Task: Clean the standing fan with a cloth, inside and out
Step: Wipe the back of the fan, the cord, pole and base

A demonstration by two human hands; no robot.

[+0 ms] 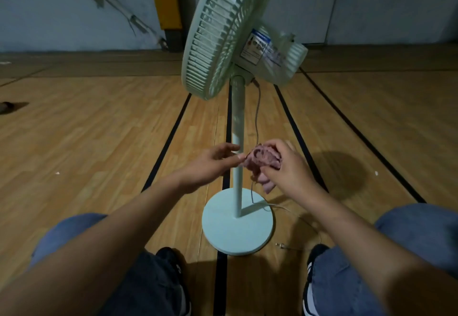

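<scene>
A pale green standing fan stands straight ahead of me, its grille head turned left and its motor housing to the right. Its pole runs down to a round base between my feet. My right hand grips a bunched pinkish cloth just right of the pole, about halfway up. My left hand reaches in from the left, fingers extended, with a fingertip touching the cloth's edge in front of the pole.
A thin cord hangs from the fan's neck; a white cable and plug lie on the wooden floor right of the base. My knees and black shoes flank the base. A wall stands behind.
</scene>
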